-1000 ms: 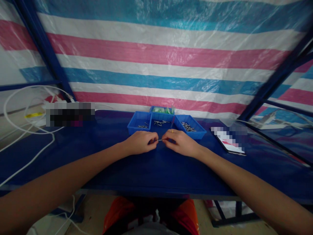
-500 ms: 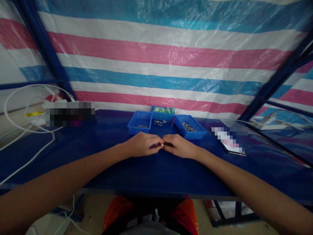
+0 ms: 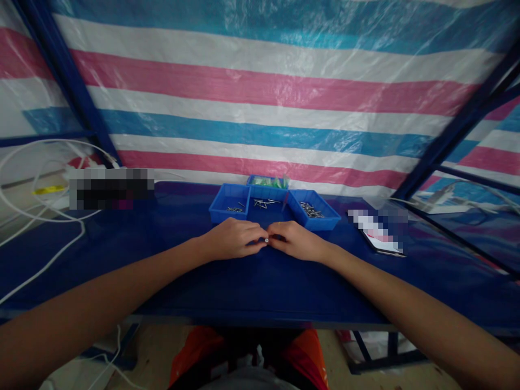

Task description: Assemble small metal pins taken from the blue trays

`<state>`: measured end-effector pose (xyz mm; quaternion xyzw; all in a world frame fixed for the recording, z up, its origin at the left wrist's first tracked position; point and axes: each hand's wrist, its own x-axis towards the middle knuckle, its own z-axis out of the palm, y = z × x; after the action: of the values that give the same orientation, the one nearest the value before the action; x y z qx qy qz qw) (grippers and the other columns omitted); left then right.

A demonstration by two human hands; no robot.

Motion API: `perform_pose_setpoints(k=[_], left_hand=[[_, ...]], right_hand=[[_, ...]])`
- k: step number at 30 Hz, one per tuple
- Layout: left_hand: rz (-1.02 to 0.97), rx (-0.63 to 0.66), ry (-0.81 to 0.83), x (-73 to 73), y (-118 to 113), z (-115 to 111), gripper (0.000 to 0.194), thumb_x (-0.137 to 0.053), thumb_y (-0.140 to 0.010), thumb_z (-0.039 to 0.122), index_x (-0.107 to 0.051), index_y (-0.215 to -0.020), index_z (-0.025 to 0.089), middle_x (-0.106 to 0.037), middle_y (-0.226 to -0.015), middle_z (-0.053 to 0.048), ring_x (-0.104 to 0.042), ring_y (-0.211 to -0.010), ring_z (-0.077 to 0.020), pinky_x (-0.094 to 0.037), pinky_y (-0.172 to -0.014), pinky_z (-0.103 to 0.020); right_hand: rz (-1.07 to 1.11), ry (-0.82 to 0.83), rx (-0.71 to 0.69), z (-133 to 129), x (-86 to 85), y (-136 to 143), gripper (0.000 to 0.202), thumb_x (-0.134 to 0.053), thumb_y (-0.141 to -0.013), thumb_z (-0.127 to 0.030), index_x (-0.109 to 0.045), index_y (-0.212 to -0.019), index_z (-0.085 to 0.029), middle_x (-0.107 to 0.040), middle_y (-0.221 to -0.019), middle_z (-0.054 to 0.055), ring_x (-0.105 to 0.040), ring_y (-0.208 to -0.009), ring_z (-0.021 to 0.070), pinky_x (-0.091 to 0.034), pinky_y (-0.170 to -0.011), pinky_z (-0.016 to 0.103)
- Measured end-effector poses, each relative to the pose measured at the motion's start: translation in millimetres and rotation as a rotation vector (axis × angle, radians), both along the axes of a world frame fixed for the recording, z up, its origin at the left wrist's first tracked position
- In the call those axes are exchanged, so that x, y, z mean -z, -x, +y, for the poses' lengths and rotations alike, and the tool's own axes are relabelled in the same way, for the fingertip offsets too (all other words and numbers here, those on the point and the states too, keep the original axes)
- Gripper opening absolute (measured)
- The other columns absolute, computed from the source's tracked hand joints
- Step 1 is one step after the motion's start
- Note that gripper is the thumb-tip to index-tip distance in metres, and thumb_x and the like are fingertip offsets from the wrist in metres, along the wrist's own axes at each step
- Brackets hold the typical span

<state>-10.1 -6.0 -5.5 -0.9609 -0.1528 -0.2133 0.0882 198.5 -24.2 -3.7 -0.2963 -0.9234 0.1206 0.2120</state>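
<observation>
Metal piece [image 3: 266,240], small, sits where the fingertips of left hand [image 3: 231,238] and right hand [image 3: 298,240] meet, both pinching it over the blue table [image 3: 260,292], nearer than the left tray [image 3: 228,199] and right tray [image 3: 325,222]

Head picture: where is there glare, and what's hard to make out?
In the head view, glare streaks the striped sheet and the blue table looks dim; also in the head view, the phone is mostly pixelated, and the small bright piece between left hand and right hand is too tiny to identify.
</observation>
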Motion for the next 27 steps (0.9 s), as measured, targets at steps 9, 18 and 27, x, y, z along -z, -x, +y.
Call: perform_pose_setpoints(k=[9, 18, 27], left_hand=[[0.029, 0.071, -0.142, 1.5, 1.8, 2.0, 0.027, -0.039, -0.092, 0.027, -0.061, -0.100, 0.016, -0.066, -0.085, -0.003, -0.059, -0.071, -0.0103, -0.041, -0.061, -0.020], [-0.056, -0.024, -0.150, -4.1, 0.2, -1.4, 0.025, -0.041, -0.091, 0.029, -0.062, -0.086, 0.016, -0.063, -0.073, -0.001, -0.058, -0.066, -0.0104, -0.040, -0.059, -0.021], [-0.055, -0.189, 0.032, -1.0, -1.2, 3.4, 0.016, -0.046, -0.085, 0.026, -0.059, -0.083, 0.018, -0.062, -0.070, 0.002, -0.057, -0.062, -0.0091, -0.037, -0.057, -0.020]], right_hand=[[-0.004, 0.034, -0.011, 0.5, -1.2, -0.4, 0.010, -0.050, -0.086, -0.013, -0.059, -0.087, -0.015, -0.063, -0.081, 0.002, -0.058, -0.073, 0.0119, -0.042, -0.068, 0.023], [-0.024, -0.034, -0.004, -0.1, -2.3, -1.0, 0.012, -0.049, -0.087, -0.017, -0.061, -0.086, -0.015, -0.064, -0.080, 0.003, -0.058, -0.072, 0.0122, -0.044, -0.067, 0.023], [-0.039, -0.269, 0.109, -2.3, -9.1, -7.5, 0.019, -0.044, -0.090, -0.023, -0.062, -0.094, -0.015, -0.063, -0.084, 0.006, -0.057, -0.079, 0.0163, -0.046, -0.073, 0.030]])
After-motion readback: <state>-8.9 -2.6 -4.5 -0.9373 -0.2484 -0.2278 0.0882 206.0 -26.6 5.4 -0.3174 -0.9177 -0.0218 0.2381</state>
